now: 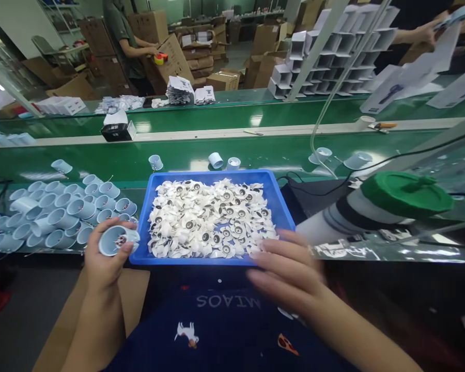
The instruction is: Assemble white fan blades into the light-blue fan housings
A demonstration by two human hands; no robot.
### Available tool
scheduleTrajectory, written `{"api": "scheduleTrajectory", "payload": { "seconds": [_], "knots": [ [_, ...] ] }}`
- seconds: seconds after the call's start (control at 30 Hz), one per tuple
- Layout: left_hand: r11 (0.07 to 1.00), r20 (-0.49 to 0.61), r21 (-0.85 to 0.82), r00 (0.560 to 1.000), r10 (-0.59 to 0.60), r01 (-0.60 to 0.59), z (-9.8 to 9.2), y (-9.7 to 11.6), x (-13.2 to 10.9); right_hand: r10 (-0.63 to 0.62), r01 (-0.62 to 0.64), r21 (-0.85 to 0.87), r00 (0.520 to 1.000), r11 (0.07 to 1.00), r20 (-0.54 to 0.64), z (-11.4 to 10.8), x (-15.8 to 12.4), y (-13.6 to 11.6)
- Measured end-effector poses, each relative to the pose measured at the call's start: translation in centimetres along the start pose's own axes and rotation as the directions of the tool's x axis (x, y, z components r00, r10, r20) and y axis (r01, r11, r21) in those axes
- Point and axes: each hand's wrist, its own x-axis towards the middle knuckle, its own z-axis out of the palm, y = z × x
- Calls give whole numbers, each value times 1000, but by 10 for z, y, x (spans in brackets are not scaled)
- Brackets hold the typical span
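My left hand (104,258) holds a pale blue plastic cup (114,240) tipped on its side, with its open end facing me and a small dark-and-white part inside. Beside that hand, a heap of similar cups (62,209) lies on the green belt. My right hand (287,274), blurred and with its fingers apart, sits at the near right corner of a blue plastic tray (213,175). Its fingertips are close to a dense pile of white petal-like pieces with dark round centres (213,217), which fills the tray.
Several loose cups (215,160) stand on the green belt behind the tray. A green-capped white cylinder (395,199) lies to the right. Further back are a black box (118,132), folded white cartons (318,62), a co-worker's hands (151,51) at a cardboard box, and another person's hand (422,33) holding printed sheets.
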Motion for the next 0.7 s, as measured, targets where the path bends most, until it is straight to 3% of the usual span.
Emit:
{"api": "scheduleTrajectory", "payload": {
  "seconds": [0.03, 0.07, 0.1, 0.17, 0.23, 0.47, 0.57, 0.7],
  "knots": [
    [1000, 45, 14, 999, -1, 1, 7, 2, -2, -129, 132, -13, 984, 991, 124, 20, 8, -5],
    [999, 94, 35, 996, -4, 1, 13, 4, -4, -246, 263, -28, 931, 965, 271, 38, 15, -8],
    [998, 140, 62, 990, -8, -1, 17, 7, -5, -330, 377, -34, 848, 926, 416, 53, 22, -7],
    [993, 197, 118, 980, -10, -13, 18, 10, -9, -383, 512, -37, 687, 858, 617, 69, 32, 0],
    [989, 200, 147, 980, -9, -21, 10, 10, -13, -368, 523, -21, 627, 852, 686, 69, 34, 13],
    [983, 134, 178, 988, -77, 53, -27, -11, -19, -240, 447, -61, 584, 892, 775, 22, 13, 55],
    [978, 137, 202, 987, -82, 53, -21, -16, -15, -176, 430, -105, 564, 897, 807, 14, 13, 57],
    [980, 243, 197, 970, -31, -18, 3, -10, -9, -62, 422, -225, 568, 878, 821, 22, 23, 42]
  ]
}}
